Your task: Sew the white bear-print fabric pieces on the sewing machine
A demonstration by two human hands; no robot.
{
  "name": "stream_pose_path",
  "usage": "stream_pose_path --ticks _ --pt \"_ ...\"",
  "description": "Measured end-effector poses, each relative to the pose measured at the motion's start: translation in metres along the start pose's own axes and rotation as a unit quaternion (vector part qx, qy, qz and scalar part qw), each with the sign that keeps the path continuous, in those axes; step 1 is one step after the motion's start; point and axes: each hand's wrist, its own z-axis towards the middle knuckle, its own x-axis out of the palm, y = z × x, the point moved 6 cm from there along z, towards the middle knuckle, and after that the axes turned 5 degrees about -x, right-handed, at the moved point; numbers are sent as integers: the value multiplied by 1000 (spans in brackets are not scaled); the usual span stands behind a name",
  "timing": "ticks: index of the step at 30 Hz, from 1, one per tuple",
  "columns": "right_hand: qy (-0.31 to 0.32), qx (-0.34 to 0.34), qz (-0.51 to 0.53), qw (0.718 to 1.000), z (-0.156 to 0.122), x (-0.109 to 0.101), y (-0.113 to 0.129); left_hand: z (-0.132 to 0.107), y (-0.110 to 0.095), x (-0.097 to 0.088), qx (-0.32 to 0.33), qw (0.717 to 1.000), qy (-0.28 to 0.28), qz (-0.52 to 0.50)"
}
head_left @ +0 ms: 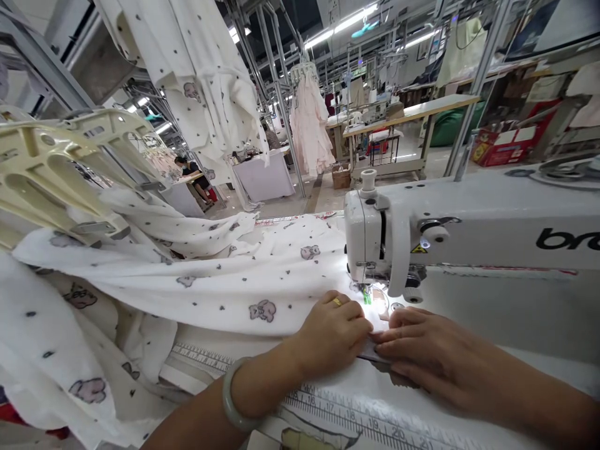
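Pretty big industrial sewing machine (450, 231) takes up the right side, its white surface (525, 322) carrying a ruler strip (356, 412) along the front. Way back, a cardboard box (341, 177) sits on the floor, contents not visible. White cloth dotted with pink animal prints (210, 287) bunches at left and runs up to the presser foot (368, 295). Left grip (330, 334) and right grip (435, 350) both lie flat on it, fingers pressed down, no pinch, likely to keep the cloth smooth near the foot.
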Motion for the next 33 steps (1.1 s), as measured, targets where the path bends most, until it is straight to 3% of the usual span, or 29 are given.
stream_pose_path --ticks 6,12,15,19,26,33 --pt "37 15 25 999 -5 4 -3 0 -1 5 16 999 30 7" --pt "-27 80 8 996 -10 -2 -19 -3 -8 5 78 994 27 79" --pt "18 97 17 995 -7 6 -19 -5 -9 3 92 992 24 81" --pt "54 102 -4 993 -7 13 -18 -9 -9 4 93 991 69 64" --pt "-57 79 -160 982 -15 9 -30 -3 5 13 23 994 98 48" --pt "-75 80 -206 972 -18 10 -39 6 19 19 -2 990 143 18"
